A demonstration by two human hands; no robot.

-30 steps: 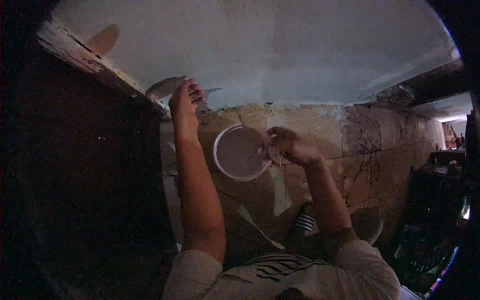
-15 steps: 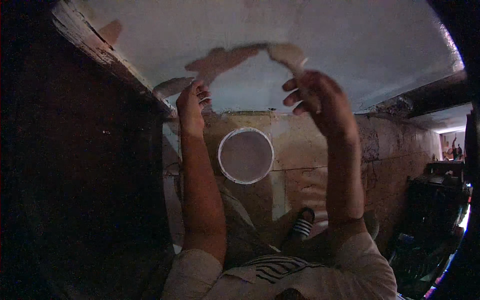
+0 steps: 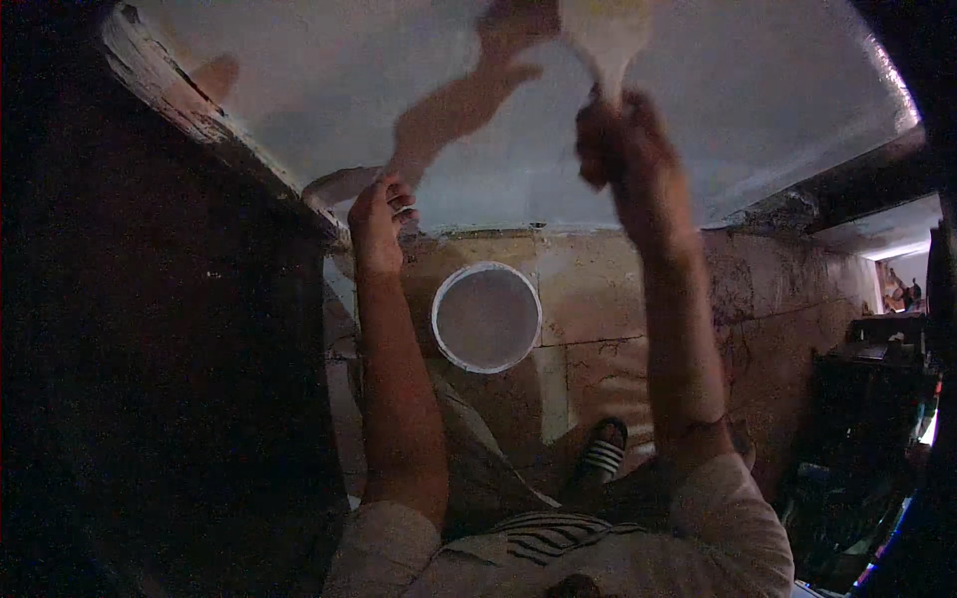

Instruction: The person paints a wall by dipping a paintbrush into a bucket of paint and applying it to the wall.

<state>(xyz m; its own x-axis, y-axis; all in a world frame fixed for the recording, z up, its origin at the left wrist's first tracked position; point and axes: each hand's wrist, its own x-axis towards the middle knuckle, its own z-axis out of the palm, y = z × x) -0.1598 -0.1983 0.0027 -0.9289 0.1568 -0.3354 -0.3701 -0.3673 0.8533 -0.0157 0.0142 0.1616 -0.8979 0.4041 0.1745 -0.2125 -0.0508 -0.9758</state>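
Observation:
My right hand [image 3: 638,149] is raised in front of the pale wall [image 3: 339,70], its fingers wrapped around the handle of a wide, flat paintbrush [image 3: 606,35]. The brush points upward, with its pale, broad head at the top edge of the view; whether it touches the wall I cannot tell. Lower and to the left, my left hand [image 3: 379,221] is held near the wall's lower edge, its fingers loosely bent and apart, with nothing visible in them. Between my forearms stands a round white-rimmed bucket [image 3: 436,317] with greyish liquid in it.
Brown tiled floor [image 3: 598,289] lies below the wall. My sandalled foot [image 3: 604,448] is right of the bucket. A dark surface fills the left side, beside the wall's rough, chipped edge [image 3: 199,110]. Dark clutter [image 3: 857,468] stands at the right, near a bright opening.
My right hand has moved up along the wall, and the brush has swung from pointing up-left to upright. The left hand has barely shifted.

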